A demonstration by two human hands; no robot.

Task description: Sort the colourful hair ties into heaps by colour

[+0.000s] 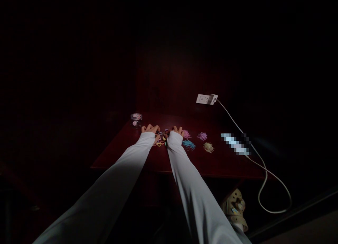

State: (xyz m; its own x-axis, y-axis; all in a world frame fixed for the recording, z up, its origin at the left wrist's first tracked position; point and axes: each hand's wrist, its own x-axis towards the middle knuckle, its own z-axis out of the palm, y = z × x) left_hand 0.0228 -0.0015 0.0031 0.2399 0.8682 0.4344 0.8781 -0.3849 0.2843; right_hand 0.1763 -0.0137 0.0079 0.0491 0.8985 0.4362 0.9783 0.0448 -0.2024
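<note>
My left hand [151,128] rests on the dark red table with its fingers spread, at the left edge of a loose group of coloured hair ties [159,144]. My right hand [177,130] lies palm down to the right of the group, fingers apart and partly bent. Nothing shows in either hand, though the palms are hidden. Right beside my right hand are a pink pile of small elastic bands [187,134] and a blue pile [189,144]. Farther right lie a purple pile [202,136] and a cream pile [208,147].
A clear round jar [136,120] stands at the table's back left. A blurred, bright phone-like object [235,144] lies at the right, with a white cable [264,165] hanging over the edge. A charger [212,99] sits in the wall socket [202,99]. Below is a beige clog [235,205].
</note>
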